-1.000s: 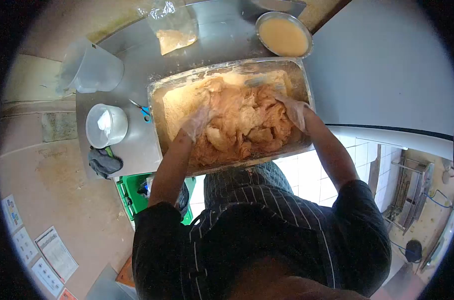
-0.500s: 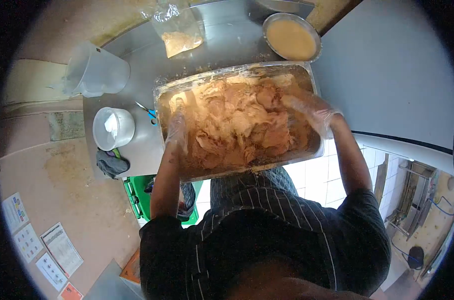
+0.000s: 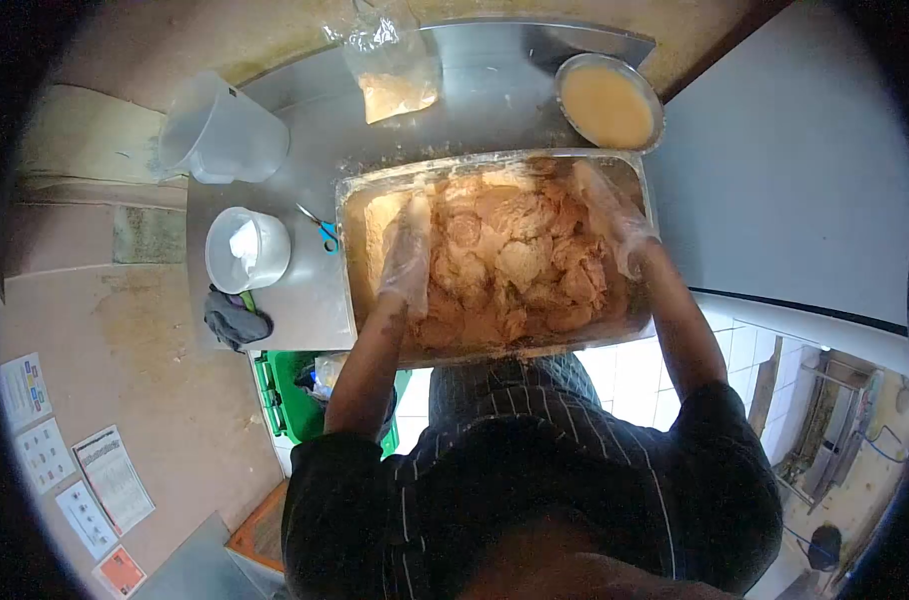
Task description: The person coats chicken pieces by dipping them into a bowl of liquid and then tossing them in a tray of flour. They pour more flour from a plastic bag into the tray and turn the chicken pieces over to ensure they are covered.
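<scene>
A large rectangular tub (image 3: 495, 352) holds many flour-coated pieces, apparently chicken (image 3: 520, 262), heaped in orange-tan seasoned flour (image 3: 379, 215). Both of my hands are in it, wearing clear plastic gloves. On the left side of the heap is my left hand (image 3: 409, 250), fingers stretched out toward the far rim and palm side against the pieces. My right hand (image 3: 613, 215) lies along the right side, its fingers extended and somewhat blurred, touching the coated pieces. Neither hand is closed around a piece.
Behind the tub stand a bowl of tan liquid (image 3: 607, 102) and a plastic bag of flour (image 3: 397, 95). To the left are a clear jug (image 3: 237, 130), a white-powder tub (image 3: 260, 262), blue-handled scissors (image 3: 327, 236) and a dark cloth (image 3: 237, 318). A green bin (image 3: 280, 400) stands below.
Both hands have moved inward from the tub's side walls toward the heap. The coated pieces look more gathered in the middle. The whole view has shifted slightly.
</scene>
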Demonstrator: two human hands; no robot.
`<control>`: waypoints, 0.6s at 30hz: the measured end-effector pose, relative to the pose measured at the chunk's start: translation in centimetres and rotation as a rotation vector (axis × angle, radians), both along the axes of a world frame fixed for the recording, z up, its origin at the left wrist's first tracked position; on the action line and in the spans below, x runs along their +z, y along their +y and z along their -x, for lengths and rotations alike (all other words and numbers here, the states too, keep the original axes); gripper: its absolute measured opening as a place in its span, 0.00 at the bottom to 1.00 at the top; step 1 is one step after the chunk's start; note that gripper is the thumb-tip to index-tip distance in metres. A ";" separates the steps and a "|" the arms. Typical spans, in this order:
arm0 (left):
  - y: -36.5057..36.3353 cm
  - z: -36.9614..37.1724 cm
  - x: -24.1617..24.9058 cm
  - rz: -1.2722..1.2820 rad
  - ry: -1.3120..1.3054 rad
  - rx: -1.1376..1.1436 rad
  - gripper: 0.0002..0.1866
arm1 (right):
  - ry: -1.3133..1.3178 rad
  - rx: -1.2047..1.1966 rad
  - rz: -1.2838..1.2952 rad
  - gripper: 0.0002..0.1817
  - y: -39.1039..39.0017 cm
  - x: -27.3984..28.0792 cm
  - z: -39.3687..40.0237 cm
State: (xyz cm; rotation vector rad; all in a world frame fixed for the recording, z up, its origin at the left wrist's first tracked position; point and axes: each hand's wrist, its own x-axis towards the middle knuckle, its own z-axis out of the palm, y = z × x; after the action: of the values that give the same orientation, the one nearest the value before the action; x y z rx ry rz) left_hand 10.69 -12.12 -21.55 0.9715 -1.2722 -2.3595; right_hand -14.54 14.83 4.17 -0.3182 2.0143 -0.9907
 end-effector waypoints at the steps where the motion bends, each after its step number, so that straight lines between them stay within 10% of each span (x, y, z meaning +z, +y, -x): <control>1: 1.2 -0.7 1.6 -0.129 0.029 0.050 0.33 | 0.032 -0.109 -0.050 0.37 0.5 0.2 -0.6; 7: 4.9 -2.7 11.8 -0.553 0.084 0.049 0.22 | 0.100 -0.170 0.098 0.36 4.1 -6.3 -3.5; 9: 7.2 -0.5 17.7 -0.092 -0.207 0.160 0.28 | 0.068 -0.175 0.160 0.36 4.7 -6.5 -3.7; 11: 7.5 1.1 21.2 0.355 -0.459 -0.196 0.31 | 0.054 -0.199 0.216 0.36 5.4 -6.2 -3.5; 15: 7.2 2.7 24.7 0.313 -0.542 -0.352 0.22 | -0.003 -0.286 0.377 0.35 6.5 -6.4 -3.2; 17: 6.3 2.4 22.9 0.721 -0.183 -0.423 0.24 | -0.059 -0.340 0.492 0.35 6.6 -6.3 -2.5; 18: 4.6 1.7 20.4 1.693 -0.238 -0.561 0.23 | -0.086 -0.363 0.545 0.35 6.7 -6.1 -2.3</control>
State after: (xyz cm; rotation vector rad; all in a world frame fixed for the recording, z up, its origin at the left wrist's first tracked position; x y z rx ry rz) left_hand 8.98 -7.50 -1.10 0.2384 -2.8950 -0.5476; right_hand -12.27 21.55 -1.95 -0.1915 1.7270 -1.7544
